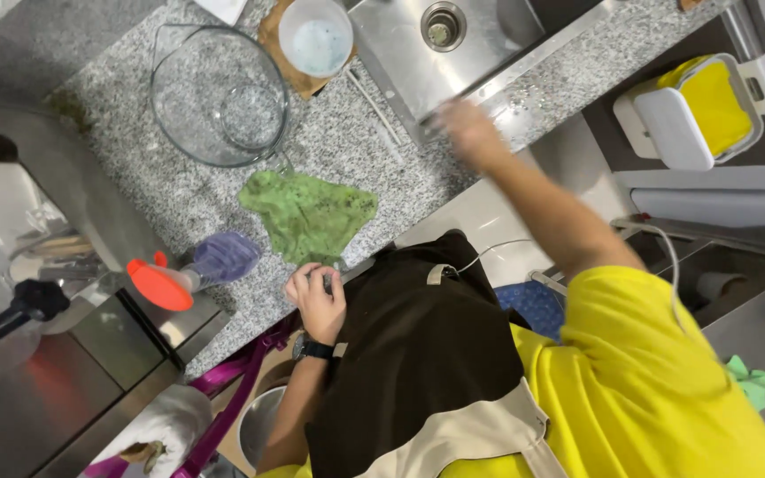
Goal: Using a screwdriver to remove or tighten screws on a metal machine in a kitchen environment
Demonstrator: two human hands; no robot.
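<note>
Green cloth (310, 212): soft, limp; I judged any edge graspable. Left hand (316, 299) curled beside it at counter edge (223, 332); right hand (471, 133) blurred, fingers possibly spread.

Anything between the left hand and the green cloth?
Nothing visible. The left hand is at the counter edge, close to the green cloth, with only bare granite between. The spray bottle lies off to one side.
</note>
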